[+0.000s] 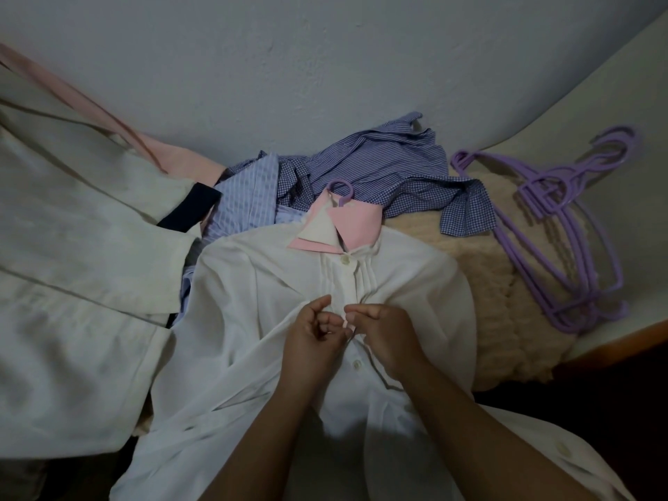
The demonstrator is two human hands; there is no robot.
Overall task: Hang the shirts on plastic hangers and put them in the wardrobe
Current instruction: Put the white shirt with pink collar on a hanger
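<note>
A white shirt with a pink collar lies face up in front of me. The purple hook of a plastic hanger sticks out above the collar. My left hand and my right hand meet at the shirt's button placket, fingers pinching the fabric on either side of a button. A stack of purple plastic hangers lies to the right. Behind the white shirt sits a crumpled blue checked shirt and a blue striped shirt.
A cream garment with pink and dark trim covers the left side. A cream knitted blanket lies under the hangers. A grey wall rises behind. A wooden edge shows at right.
</note>
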